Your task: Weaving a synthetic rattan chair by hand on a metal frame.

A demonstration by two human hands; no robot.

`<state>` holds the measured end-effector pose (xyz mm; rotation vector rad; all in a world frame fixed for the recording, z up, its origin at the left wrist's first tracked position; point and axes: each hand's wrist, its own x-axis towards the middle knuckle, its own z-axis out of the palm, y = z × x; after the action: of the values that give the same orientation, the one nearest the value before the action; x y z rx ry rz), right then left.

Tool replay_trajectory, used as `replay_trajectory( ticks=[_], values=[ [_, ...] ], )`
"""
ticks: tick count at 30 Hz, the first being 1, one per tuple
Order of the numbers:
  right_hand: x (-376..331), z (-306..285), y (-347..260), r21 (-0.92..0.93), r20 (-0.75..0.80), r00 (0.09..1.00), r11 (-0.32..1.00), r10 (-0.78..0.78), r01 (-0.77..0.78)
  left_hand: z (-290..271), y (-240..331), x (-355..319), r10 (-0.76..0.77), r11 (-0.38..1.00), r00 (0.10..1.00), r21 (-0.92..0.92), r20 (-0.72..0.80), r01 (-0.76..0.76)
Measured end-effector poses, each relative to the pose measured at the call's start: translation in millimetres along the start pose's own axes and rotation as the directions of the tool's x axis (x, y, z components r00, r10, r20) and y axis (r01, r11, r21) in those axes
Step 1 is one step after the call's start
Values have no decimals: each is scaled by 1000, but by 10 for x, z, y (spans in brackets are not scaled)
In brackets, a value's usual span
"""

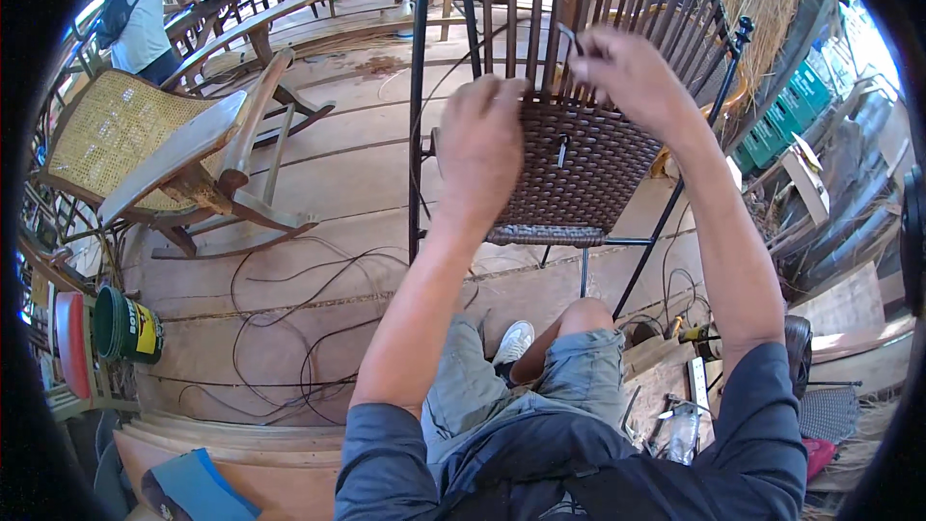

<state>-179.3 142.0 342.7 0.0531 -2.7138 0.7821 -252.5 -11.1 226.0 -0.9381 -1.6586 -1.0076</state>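
Note:
In front of me stands a dark metal chair frame with a brown woven panel (588, 169) and upright dark strips (537, 14) fanning out above it. My left hand (480, 140) is at the panel's upper left edge, its fingers curled in and closed; what they grip is hidden. Higher and to the right, my right hand (627, 77) pinches a thin, shiny dark strip (567, 35) in front of the uprights. A small metal piece (562, 151) sticks out from the weave between and below my hands.
Long dark strands (309, 328) lie looped on the plank floor. At left are a wooden rocking chair (193, 154) with a cane panel and a green bucket (128, 325). A person (140, 14) stands far left. Wood pieces and tools (675, 405) lie right of my legs.

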Motion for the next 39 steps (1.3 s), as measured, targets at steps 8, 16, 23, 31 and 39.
replay_trajectory(
  ticks=[8,16,23,31,39],
  values=[
    [658,141,-126,-367,-455,804,903,-383,223,142,184,125,-72,994,983,99,171,56],
    [289,259,-705,81,-651,755,996,78,-33,165,141,109,-70,996,992,-47,107,75],
    [607,204,-295,-294,-680,680,952,-274,89,274,286,190,-95,944,975,330,199,25],
    [-89,-169,121,-500,-75,995,865,-73,25,72,307,159,145,982,958,85,249,-170],
    [479,-277,-266,-310,-567,777,945,-273,106,355,447,175,-24,883,915,437,402,-169]
  ],
)
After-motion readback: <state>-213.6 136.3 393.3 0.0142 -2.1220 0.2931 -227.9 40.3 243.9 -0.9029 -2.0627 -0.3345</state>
